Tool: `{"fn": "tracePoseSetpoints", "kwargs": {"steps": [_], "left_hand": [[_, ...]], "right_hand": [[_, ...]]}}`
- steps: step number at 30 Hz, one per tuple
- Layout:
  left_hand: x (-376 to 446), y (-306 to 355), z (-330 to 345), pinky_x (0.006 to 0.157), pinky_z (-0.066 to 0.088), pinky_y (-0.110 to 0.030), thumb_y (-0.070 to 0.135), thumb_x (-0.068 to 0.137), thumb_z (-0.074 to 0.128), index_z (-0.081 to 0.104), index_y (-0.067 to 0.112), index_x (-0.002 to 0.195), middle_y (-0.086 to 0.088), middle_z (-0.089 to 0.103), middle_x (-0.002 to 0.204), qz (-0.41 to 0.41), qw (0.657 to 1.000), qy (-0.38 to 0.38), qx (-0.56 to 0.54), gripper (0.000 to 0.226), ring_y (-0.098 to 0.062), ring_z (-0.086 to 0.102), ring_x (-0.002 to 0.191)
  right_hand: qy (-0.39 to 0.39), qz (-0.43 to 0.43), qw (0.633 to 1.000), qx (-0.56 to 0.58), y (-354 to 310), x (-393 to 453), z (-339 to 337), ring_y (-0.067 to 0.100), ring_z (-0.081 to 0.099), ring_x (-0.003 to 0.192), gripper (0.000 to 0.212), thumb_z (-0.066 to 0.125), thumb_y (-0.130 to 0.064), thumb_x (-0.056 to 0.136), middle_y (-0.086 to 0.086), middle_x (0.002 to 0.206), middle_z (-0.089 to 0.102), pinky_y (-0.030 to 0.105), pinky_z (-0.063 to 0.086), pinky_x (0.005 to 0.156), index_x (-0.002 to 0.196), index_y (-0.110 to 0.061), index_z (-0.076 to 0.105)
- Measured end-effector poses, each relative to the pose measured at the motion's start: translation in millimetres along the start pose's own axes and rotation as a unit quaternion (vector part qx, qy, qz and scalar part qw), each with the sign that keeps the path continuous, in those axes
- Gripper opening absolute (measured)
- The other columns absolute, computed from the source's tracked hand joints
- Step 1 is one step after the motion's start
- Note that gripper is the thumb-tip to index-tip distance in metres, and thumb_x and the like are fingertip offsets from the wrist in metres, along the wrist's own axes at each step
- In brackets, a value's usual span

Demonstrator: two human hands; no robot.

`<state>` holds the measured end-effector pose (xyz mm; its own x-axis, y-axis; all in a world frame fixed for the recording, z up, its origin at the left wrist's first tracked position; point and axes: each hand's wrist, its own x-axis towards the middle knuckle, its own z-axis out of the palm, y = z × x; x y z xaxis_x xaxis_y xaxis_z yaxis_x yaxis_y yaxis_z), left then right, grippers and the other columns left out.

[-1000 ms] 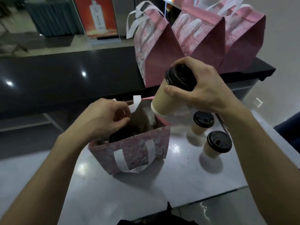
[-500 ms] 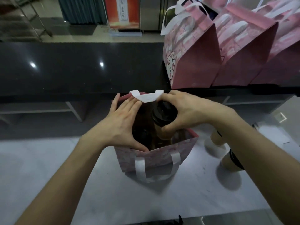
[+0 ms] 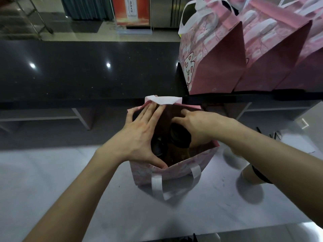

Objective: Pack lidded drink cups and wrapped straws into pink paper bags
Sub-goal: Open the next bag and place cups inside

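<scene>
Inside open pink bag (image 3: 174,173) mid-desk (image 3: 70,172): my right hand (image 3: 201,126) fingers clamped on lidded cup (image 3: 180,137); left hand (image 3: 138,135) fingers spread apart, holding rim. I'd lower cup upright beside packed lid, release gently.

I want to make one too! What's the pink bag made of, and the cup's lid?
Bag: looks like matte printed paper, since its sides hold sharp folds; its white handles look like flat paper strips. Lid: probably black plastic, smooth with a slight sheen, though dim light leaves it unsure.
</scene>
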<state>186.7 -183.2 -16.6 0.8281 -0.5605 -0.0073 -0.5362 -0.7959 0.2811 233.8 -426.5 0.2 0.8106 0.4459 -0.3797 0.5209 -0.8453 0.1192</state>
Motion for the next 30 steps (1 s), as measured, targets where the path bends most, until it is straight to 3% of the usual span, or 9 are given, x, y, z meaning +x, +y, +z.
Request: {"fn": "tracePoseSetpoints", "kwargs": {"steps": [5, 8, 11, 13, 18, 21, 26, 30], "left_hand": [[4.2, -5.0, -8.2, 0.133, -0.002, -0.048, 0.097, 0.046, 0.076, -0.039, 0.042, 0.16, -0.004, -0.012, 0.183, -0.018, 0.999, 0.024, -0.041, 0.172, -0.026, 0.006, 0.165], [5.8, -5.6, -10.0, 0.129, -0.006, -0.042, 0.099, 0.046, 0.075, -0.038, 0.041, 0.161, -0.005, -0.009, 0.183, -0.013, 0.999, 0.023, -0.03, 0.171, -0.011, 0.001, 0.159], [5.2, -2.6, -7.6, 0.132, -0.01, -0.045, 0.101, 0.045, 0.073, -0.037, 0.04, 0.162, -0.005, -0.009, 0.183, -0.008, 1.0, 0.015, -0.017, 0.172, -0.018, -0.004, 0.168], [4.3, -0.4, -5.7, 0.132, -0.011, -0.046, 0.101, 0.044, 0.073, -0.037, 0.04, 0.162, -0.003, -0.012, 0.183, -0.007, 1.0, 0.011, -0.015, 0.173, -0.014, -0.013, 0.166], [2.8, 3.4, -2.6, 0.132, -0.013, -0.049, 0.102, 0.043, 0.073, -0.037, 0.039, 0.162, 0.004, -0.017, 0.181, -0.003, 1.0, 0.0, -0.011, 0.174, -0.002, -0.036, 0.152], [1.3, 3.3, -2.8, 0.13, -0.019, -0.041, 0.102, 0.043, 0.072, -0.036, 0.038, 0.163, 0.007, -0.019, 0.181, 0.004, 1.0, 0.006, -0.005, 0.174, 0.008, -0.051, 0.141], [-0.6, 1.9, -3.0, 0.129, -0.018, -0.04, 0.104, 0.044, 0.069, -0.036, 0.037, 0.164, 0.004, -0.018, 0.181, -0.001, 1.0, 0.019, 0.004, 0.172, 0.007, -0.048, 0.144], [-2.9, 3.8, -6.3, 0.13, -0.016, -0.042, 0.103, 0.046, 0.07, -0.035, 0.037, 0.164, 0.003, -0.016, 0.182, -0.018, 1.0, 0.015, 0.01, 0.171, -0.004, -0.032, 0.158]], "right_hand": [[0.01, -0.011, 1.0, -0.018, -4.3, -7.0, 14.0, 0.021, 0.059, 0.095, 0.092, 0.082, -0.043, 0.087, 0.001, 0.13, 0.059, 0.032, 0.052, 0.07, 0.165, -0.036, 0.032], [0.021, -0.019, 0.998, -0.048, -8.3, -9.5, 19.5, 0.025, 0.066, 0.1, 0.083, 0.078, -0.042, 0.092, 0.004, 0.126, 0.064, 0.033, 0.049, 0.07, 0.164, -0.032, 0.037], [0.03, -0.024, 0.996, -0.077, -10.9, -10.0, 22.8, 0.026, 0.069, 0.101, 0.076, 0.075, -0.042, 0.094, 0.005, 0.121, 0.069, 0.037, 0.058, 0.078, 0.161, -0.029, 0.041], [0.027, -0.027, 0.994, -0.105, -13.3, -8.3, 25.4, 0.027, 0.07, 0.102, 0.073, 0.072, -0.043, 0.097, 0.005, 0.12, 0.071, 0.041, 0.06, 0.086, 0.161, -0.027, 0.041], [0.024, -0.029, 0.993, -0.111, -17.3, -2.9, 26.2, 0.025, 0.069, 0.096, 0.08, 0.077, -0.051, 0.092, 0.004, 0.112, 0.07, 0.037, 0.058, 0.077, 0.16, -0.023, 0.043], [0.018, -0.028, 0.995, -0.097, -17.8, -0.9, 27.6, 0.022, 0.065, 0.089, 0.086, 0.081, -0.05, 0.089, 0.003, 0.107, 0.069, 0.034, 0.055, 0.074, 0.161, -0.024, 0.041], [-0.01, -0.032, 0.994, -0.105, -22.9, 6.1, 37.1, 0.028, 0.069, 0.099, 0.079, 0.079, -0.047, 0.093, 0.006, 0.113, 0.07, 0.038, 0.059, 0.081, 0.159, -0.022, 0.043], [-0.025, -0.029, 0.993, -0.108, -24.0, 8.9, 37.0, 0.029, 0.069, 0.104, 0.083, 0.078, -0.045, 0.094, 0.007, 0.118, 0.07, 0.038, 0.059, 0.084, 0.163, -0.021, 0.039]]}}
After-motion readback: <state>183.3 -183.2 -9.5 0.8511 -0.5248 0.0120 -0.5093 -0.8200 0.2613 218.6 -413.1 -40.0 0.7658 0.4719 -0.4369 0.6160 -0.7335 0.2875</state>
